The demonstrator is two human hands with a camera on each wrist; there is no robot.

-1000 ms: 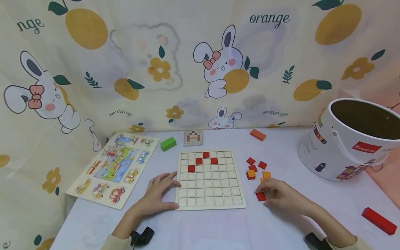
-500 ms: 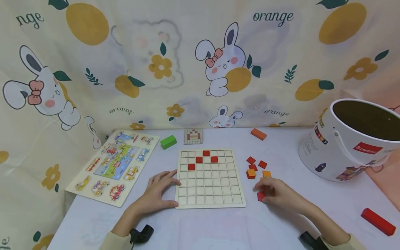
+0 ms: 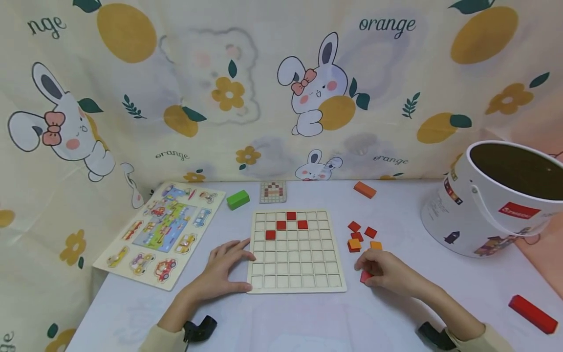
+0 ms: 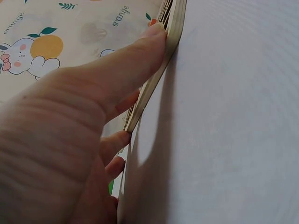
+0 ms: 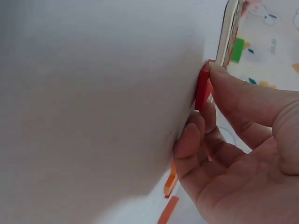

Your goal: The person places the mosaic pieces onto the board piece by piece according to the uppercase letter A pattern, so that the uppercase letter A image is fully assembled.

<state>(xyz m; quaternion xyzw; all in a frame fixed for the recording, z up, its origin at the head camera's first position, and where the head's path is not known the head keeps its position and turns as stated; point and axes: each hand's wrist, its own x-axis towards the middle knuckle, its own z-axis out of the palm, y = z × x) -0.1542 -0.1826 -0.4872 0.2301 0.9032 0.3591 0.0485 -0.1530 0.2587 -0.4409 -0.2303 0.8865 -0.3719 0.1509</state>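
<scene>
A pale wooden grid board lies flat on the white table, with several red square tiles in its upper cells. My left hand rests against the board's left side, fingers extended, its thumb at the near left corner. In the left wrist view that thumb touches the board's edge. Right of the board, my right hand pinches a red tile at table level, apart from the board. The right wrist view shows this red tile under the thumb, tilted on edge in that view.
Loose red tiles and orange tiles lie beyond my right hand. A small pattern card and a green block sit behind the board. A vehicle puzzle lies left; a white bucket and red bar stand right.
My right hand has shifted slightly left, drawing the red tile a little towards the board; its fingers now cover more of the tile. The left hand stays at the board.
</scene>
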